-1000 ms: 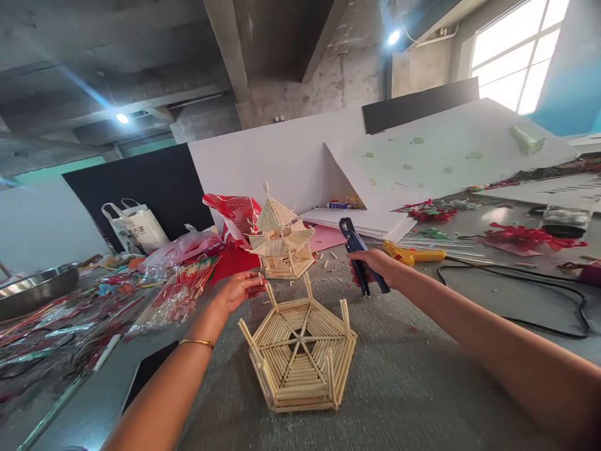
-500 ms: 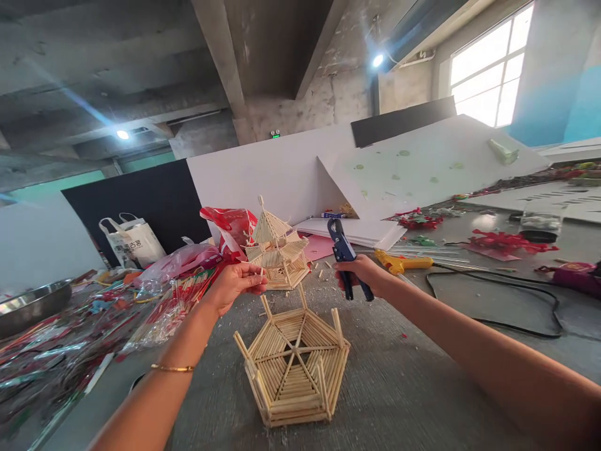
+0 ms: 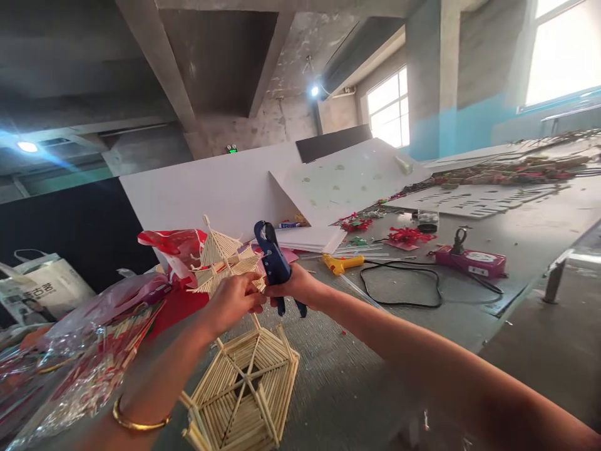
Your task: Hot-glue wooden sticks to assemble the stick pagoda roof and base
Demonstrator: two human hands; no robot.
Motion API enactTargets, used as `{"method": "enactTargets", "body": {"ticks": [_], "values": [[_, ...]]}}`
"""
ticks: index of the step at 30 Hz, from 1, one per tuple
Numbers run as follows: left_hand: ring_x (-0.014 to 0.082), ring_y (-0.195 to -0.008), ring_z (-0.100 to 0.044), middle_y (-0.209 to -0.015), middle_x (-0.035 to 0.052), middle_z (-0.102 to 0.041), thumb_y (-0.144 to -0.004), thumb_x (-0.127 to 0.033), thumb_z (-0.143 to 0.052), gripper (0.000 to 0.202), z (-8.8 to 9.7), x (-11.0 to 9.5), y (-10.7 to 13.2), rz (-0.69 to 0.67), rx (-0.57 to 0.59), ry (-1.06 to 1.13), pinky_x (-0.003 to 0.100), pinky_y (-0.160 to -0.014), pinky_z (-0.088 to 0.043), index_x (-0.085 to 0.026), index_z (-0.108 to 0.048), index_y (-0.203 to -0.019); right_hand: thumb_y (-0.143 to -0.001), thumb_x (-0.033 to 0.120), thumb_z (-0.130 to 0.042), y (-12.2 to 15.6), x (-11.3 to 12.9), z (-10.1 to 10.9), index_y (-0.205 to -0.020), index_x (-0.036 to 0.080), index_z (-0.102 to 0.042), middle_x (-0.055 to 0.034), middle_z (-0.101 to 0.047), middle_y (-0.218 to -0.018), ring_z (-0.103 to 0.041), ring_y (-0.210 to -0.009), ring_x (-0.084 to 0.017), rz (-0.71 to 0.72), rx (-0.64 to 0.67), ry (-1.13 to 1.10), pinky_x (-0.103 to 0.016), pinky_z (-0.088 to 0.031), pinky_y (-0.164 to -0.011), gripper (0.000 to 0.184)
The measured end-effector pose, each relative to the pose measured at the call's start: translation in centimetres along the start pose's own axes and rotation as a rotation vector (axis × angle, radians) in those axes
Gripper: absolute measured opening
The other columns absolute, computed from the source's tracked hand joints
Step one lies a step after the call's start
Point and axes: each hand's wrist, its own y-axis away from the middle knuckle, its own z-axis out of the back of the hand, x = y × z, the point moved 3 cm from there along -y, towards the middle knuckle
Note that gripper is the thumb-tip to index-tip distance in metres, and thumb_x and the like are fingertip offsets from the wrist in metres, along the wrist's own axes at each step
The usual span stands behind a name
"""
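My right hand (image 3: 295, 287) is closed around the handles of a dark blue hand cutter (image 3: 275, 257), its curved head pointing up. My left hand (image 3: 237, 302) is pinched beside it, the two hands nearly touching. A short pale stick showed between the left fingers in the earlier frame; now the fingers mostly hide it. Below the hands lies a hexagonal base of wooden sticks (image 3: 225, 401) with short posts at its corners, partly cut off by the frame edge. Behind my left hand stands a pagoda-like stick model (image 3: 220, 254), partly covered.
A yellow glue gun (image 3: 340, 263) lies to the right, its black cord running to a purple power strip (image 3: 472, 260). Plastic-wrapped sticks (image 3: 89, 376) crowd the left. White boards (image 3: 310, 240), red craft pieces (image 3: 408, 237) and a cloth bag (image 3: 47, 285) sit farther back.
The view has turned to the right. My hands have come together, bringing the cutter from well apart to right beside my left fingers.
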Motion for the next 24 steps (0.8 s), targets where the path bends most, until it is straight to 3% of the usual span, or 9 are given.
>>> {"method": "enactTargets", "body": {"ticks": [4,9,12,14,18,24], "values": [[0.0173,-0.054,-0.064,-0.056,0.0011,-0.068,-0.067,-0.02,-0.054,0.044,-0.6,0.4,-0.6,0.002,0.057,-0.036,0.027,-0.053,-0.048,-0.009,-0.053,-0.11,-0.054,0.024,-0.071,-0.3,-0.6,-0.1,-0.061,0.014,-0.052,0.0036,-0.052,-0.049,-0.051,-0.045,-0.01,0.022,-0.014,0.038,-0.022,-0.042,-0.044,0.023],[0.0168,-0.048,-0.062,-0.056,0.0002,-0.067,-0.06,-0.013,-0.055,0.022,-1.0,0.8,-0.9,0.002,0.076,-0.043,0.025,-0.046,-0.045,-0.017,-0.06,-0.081,-0.061,0.023,-0.064,-0.2,-0.9,-0.2,-0.059,0.013,-0.054,0.0023,-0.054,-0.049,-0.049,-0.044,-0.008,0.035,0.046,0.156,-0.02,-0.04,-0.043,0.014],[0.0166,-0.047,-0.061,-0.052,-0.0012,-0.065,-0.057,-0.013,-0.059,0.018,-1.2,0.7,-1.0,-0.003,0.047,-0.009,0.024,-0.045,-0.043,-0.019,-0.059,-0.075,-0.059,0.017,-0.064,-0.2,-1.1,-0.2,-0.056,0.014,-0.053,0.0035,-0.052,-0.048,-0.047,-0.044,-0.007,0.053,0.011,0.161,-0.019,-0.039,-0.043,0.012],[0.0175,-0.048,-0.062,-0.05,-0.0011,-0.065,-0.058,-0.015,-0.062,0.023,-1.1,0.7,-1.0,0.009,0.019,0.038,0.025,-0.046,-0.045,-0.018,-0.06,-0.081,-0.056,0.015,-0.065,-0.3,-1.1,-0.1,-0.057,0.015,-0.052,0.0046,-0.052,-0.048,-0.047,-0.044,-0.007,0.053,-0.057,0.104,-0.02,-0.039,-0.044,0.013],[0.0199,-0.059,-0.067,-0.069,0.0068,-0.071,-0.064,-0.028,-0.064,0.038,-0.7,1.3,-1.1,0.031,-0.043,0.182,0.031,-0.054,-0.052,-0.014,-0.055,-0.098,-0.053,0.019,-0.07,-0.3,-0.8,0.0,-0.064,0.014,-0.054,0.004,-0.054,-0.051,-0.052,-0.046,-0.009,0.029,-0.15,-0.135,-0.023,-0.044,-0.048,0.019],[0.0189,-0.076,-0.066,-0.083,0.0051,-0.071,-0.066,-0.035,-0.067,0.034,-0.5,0.8,-0.3,-0.099,-0.202,0.209,0.031,-0.072,-0.051,-0.018,-0.062,-0.096,-0.052,0.013,-0.073,-0.1,-0.8,0.3,-0.074,0.013,-0.056,0.0005,-0.059,-0.061,-0.058,-0.054,-0.012,-0.075,-0.172,-0.508,-0.027,-0.049,-0.059,0.029]]}}
